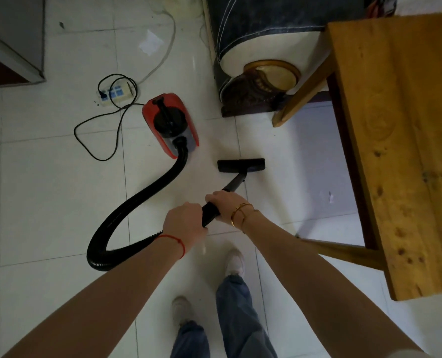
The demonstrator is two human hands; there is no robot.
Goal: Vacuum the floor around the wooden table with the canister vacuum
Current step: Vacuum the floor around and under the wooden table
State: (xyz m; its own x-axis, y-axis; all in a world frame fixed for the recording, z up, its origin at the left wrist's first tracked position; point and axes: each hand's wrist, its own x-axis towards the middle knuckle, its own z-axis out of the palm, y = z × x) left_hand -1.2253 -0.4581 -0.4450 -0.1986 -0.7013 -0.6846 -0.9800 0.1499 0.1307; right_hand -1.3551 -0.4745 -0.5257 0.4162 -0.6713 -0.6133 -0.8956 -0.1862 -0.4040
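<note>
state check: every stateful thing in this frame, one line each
left hand: grips the wand's rear end
right hand: grips the wand ahead of the left
wand: held, angled down to the floor head
floor head: flat on the tiles, left of the wooden table
canister vacuum: on the floor, hose attached and looped
power strip: black plug inserted

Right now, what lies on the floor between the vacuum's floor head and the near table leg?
In the head view, only bare white tile separates the floor head from the table leg; one small scrap lies off to the right, under the wooden table.
</note>
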